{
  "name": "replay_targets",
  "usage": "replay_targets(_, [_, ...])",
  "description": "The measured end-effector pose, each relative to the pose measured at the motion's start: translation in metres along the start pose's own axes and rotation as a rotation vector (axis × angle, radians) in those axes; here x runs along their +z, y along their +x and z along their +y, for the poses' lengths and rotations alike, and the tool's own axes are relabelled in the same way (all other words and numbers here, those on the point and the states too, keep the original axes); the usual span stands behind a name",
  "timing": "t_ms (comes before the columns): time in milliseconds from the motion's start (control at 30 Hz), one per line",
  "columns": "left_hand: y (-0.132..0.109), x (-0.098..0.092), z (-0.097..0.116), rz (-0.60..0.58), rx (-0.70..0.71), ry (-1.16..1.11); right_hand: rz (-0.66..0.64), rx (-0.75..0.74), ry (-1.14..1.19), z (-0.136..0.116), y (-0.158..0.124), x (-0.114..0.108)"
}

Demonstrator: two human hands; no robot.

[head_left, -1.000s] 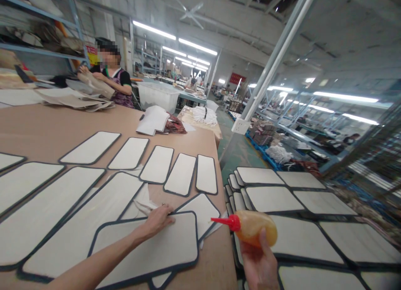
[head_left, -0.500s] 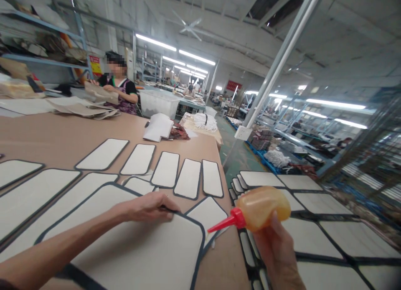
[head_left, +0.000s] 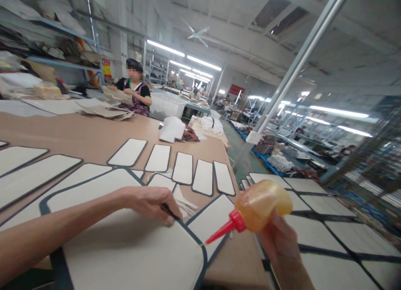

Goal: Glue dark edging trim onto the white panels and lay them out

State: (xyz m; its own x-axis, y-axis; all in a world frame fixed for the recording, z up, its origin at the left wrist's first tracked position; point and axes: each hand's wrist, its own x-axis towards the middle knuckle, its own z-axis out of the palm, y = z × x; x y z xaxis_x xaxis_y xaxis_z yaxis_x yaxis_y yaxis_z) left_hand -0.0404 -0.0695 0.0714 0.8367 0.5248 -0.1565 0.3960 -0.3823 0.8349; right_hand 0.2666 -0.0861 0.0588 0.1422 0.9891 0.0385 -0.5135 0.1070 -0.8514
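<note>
My left hand (head_left: pixel 153 204) pinches the upper edge of a large off-white panel (head_left: pixel 134 252) with a dark rounded border, holding it tilted above the table. In my right hand (head_left: pixel 282 244) is a squeeze bottle (head_left: pixel 263 204) of amber liquid, lying on its side with its red nozzle (head_left: pixel 221 232) pointing left and down. The nozzle's tip is at the panel's dark border near its right corner, where a small yellowish trace shows. Behind that corner lies a smaller bordered panel (head_left: pixel 211 219), partly covered by the large one.
Several bordered panels (head_left: pixel 158 158) lie in a row on the brown table (head_left: pixel 94 129). More panels (head_left: pixel 326 231) are laid out at the right. Across the table a person (head_left: pixel 138 91) handles beige sheets. White and reddish pieces (head_left: pixel 172 129) lie near the far edge; a metal post (head_left: pixel 291 72) slants up behind.
The view has shifted a little to the left. The large panel is more raised, and the nozzle tip has come to its border at the right corner. Both hands keep their hold.
</note>
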Motion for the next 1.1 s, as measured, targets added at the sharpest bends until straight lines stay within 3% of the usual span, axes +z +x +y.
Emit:
replay_targets(233, [-0.008, 0.009, 0.014, 0.007, -0.002, -0.005, -0.242, -0.043, -0.048, -0.007, -0.002, -0.004])
replay_targets(500, [0.013, 0.022, 0.041, -0.001, -0.035, -0.004, -0.363, -0.068, -0.021, -0.022, 0.000, -0.027])
replay_targets(867, [0.034, 0.036, 0.061, 0.033, -0.061, -0.014, -0.294, 0.032, -0.083, -0.045, -0.020, -0.068])
replay_targets(1100, [0.031, 0.039, 0.064, 0.115, -0.052, -0.001, -0.166, -0.148, -0.061, -0.040, -0.023, -0.082])
